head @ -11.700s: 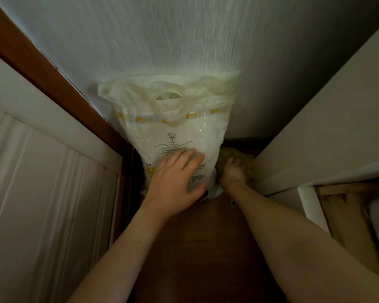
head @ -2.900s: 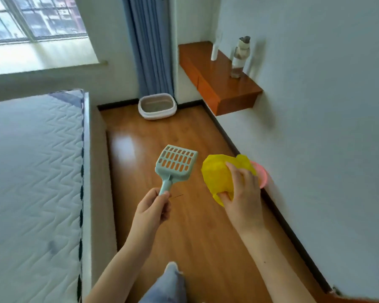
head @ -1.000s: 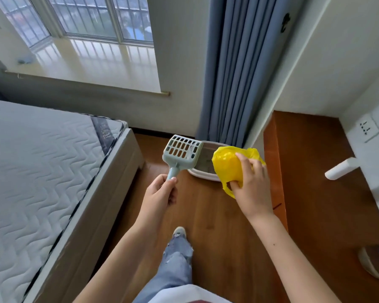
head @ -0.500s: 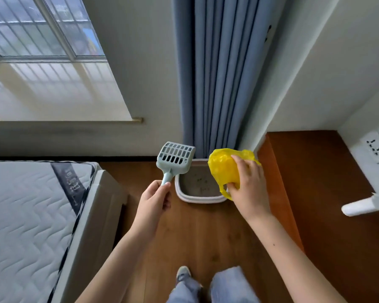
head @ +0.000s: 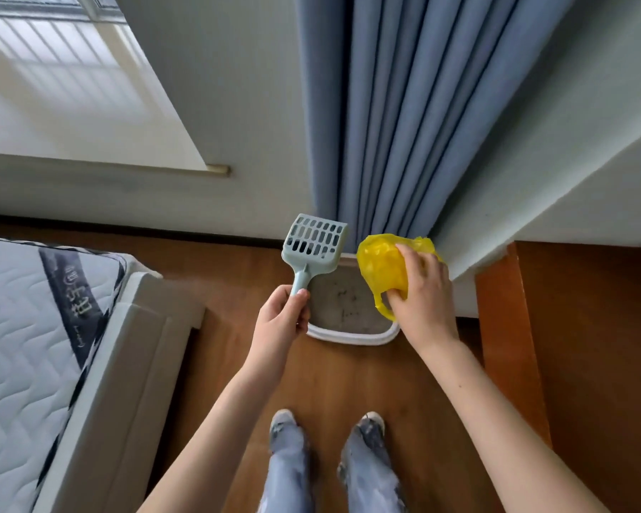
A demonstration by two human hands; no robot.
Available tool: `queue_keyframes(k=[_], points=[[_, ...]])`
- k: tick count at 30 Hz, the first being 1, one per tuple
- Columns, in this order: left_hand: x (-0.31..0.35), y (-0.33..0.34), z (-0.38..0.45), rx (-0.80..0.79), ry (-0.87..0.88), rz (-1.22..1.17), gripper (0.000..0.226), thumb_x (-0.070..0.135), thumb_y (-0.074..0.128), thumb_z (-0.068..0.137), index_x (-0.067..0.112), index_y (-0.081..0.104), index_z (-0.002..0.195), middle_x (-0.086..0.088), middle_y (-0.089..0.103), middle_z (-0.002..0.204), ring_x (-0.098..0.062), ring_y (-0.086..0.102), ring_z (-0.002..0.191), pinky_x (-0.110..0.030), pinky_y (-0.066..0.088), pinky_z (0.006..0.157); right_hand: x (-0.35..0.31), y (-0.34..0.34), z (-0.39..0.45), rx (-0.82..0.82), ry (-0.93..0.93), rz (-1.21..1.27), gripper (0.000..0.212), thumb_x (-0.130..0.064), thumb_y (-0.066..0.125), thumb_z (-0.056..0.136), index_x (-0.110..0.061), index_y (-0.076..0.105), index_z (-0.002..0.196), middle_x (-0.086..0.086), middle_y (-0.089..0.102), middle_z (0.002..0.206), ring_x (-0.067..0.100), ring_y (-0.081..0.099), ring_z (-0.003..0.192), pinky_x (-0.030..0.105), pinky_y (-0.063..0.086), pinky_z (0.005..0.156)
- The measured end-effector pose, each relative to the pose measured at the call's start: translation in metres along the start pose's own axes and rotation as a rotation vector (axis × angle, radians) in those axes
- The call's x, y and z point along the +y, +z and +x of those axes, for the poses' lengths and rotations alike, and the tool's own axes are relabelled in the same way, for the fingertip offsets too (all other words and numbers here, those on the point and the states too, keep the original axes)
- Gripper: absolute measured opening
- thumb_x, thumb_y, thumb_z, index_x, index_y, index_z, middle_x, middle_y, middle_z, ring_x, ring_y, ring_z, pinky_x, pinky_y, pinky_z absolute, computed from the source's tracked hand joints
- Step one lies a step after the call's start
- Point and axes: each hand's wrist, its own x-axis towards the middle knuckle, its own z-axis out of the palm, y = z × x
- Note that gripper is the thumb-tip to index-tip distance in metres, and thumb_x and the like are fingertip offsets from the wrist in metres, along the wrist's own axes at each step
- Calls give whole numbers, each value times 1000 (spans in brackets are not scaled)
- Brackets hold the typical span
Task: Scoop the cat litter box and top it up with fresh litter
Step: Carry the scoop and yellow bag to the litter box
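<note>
At the left edge of the view lay a quilted mattress (head: 23, 346) on its pale bed frame (head: 126, 364), standing on the wooden floor (head: 348, 383). Right of it, the left hand (head: 280, 320) was clenched round the lower end of the handle of a pale blue slotted scoop (head: 315, 243), which was held upright with its basket raised above the near-left corner of the litter box (head: 348, 336). The scoop looked stiff and light, and the handle end seemed the sensible place to hold it for digging. The box sat on the floor against the wall, under the blue curtain (head: 404, 116), with grey litter and a few dark specks in it; it looked untouched by the scoop. Above its right edge, the right hand (head: 424, 294) grasped a bunched yellow plastic bag (head: 382, 268), thin, soft and probably slippery, likely needing to be opened by its loop handles before taking waste. Furthest right stood an orange-brown wooden ledge (head: 504, 327).
</note>
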Motion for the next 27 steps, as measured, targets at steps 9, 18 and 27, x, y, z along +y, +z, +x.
queue_keyframes(k=[9,18,27], points=[[-144,-28,154,-20,-67,85,19,19,49,101,3,56,93,-3,47,70,-10,44,61,-27,39,62,71,183,48,-24,59,-23,72,-10,74,74,-15,43,138,17,48,126,39,45,115,50,46,90],[-341,-45,310,-135,-36,127,20,18,49,100,1,56,95,-5,47,69,-15,45,64,-30,41,63,166,407,93,5,-33,-110,82,-11,82,64,-21,42,135,13,53,117,36,53,102,45,51,80],[-465,-42,450,-217,110,147,22,21,46,101,8,53,85,2,47,65,-8,44,59,-19,38,55,242,573,170,22,-161,-74,73,-14,72,72,-18,42,139,15,50,120,35,52,105,42,49,83]])
